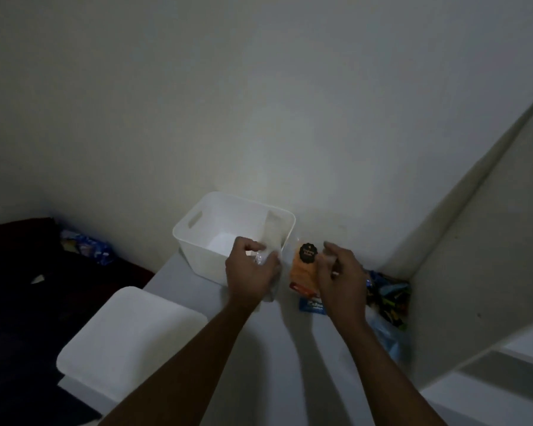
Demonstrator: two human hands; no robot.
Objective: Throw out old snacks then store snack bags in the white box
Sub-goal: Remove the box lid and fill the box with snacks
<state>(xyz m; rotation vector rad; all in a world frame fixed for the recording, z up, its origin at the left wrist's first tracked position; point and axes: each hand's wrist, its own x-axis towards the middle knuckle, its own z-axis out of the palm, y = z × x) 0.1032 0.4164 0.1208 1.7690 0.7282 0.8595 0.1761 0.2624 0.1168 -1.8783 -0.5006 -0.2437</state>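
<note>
Our left hand (250,269) has its fingers curled round a clear bag (273,232), which we hold over the near right corner of the white box (194,241). Our right hand (339,272) is just right of the box and seems to pinch the edge of an orange bag (303,265) with a round black label. The blur there keeps us from being sure of the grip.

The main risk we see is sorting wrongly. The light is dim and any date print is too small to read, so an old snack could go into the box. The clear bag is slippery and held at one end, so it could slide out or catch on the box rim. With both hands full, we could knock the blue packet (313,305) lying on the table (290,348) below the orange bag.

The box stands open. We see its bare floor, and only the clear bag reaches into it, though we cannot tell whether it touches. Its lid (130,342) lies near left of the box. Further right of the box, a pile of dark packets (388,295) waits against the corner.
</note>
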